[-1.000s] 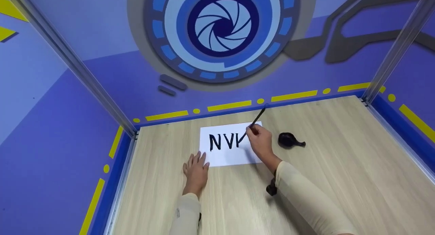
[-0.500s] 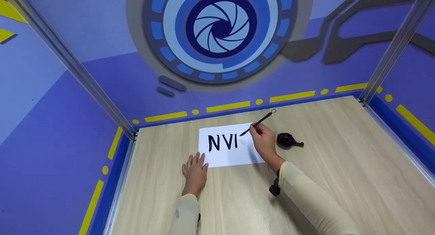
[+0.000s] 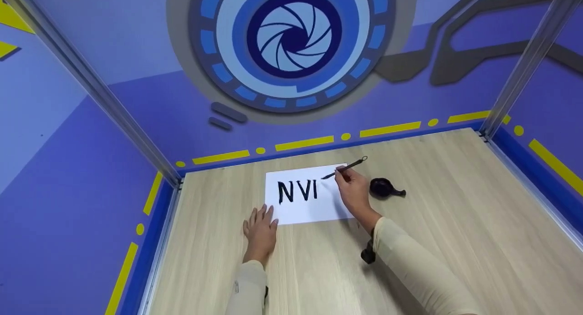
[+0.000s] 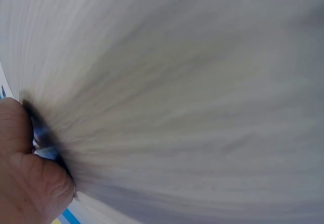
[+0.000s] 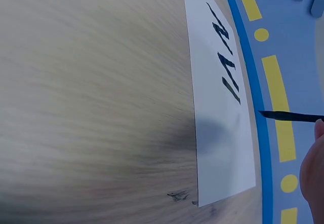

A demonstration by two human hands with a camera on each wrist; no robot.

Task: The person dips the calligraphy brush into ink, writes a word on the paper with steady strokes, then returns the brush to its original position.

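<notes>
My right hand (image 3: 354, 190) pinches a dark writing brush (image 3: 350, 165) with a loop at its upper end. Its tip hovers just right of the last stroke; in the right wrist view the brush (image 5: 291, 116) is raised off the paper (image 5: 217, 163). The white sheet (image 3: 300, 215) bears black brushed strokes reading "NVI". My left hand (image 3: 261, 236) lies palm down with fingers spread, fingertips at the sheet's lower left edge. Only part of the left hand (image 4: 30, 168) shows in the left wrist view.
A small black dish with a spout-like handle (image 3: 382, 188) sits right of the sheet, near my right hand. Dark smudges (image 5: 178, 196) mark the wooden tabletop (image 3: 309, 269) by the paper's corner. Blue-purple printed walls (image 3: 150, 110) enclose the table's back and sides.
The brush has come up from the third upright stroke, and the right hand has shifted slightly right. Its handle now leans lower to the right. The left hand stays in place.
</notes>
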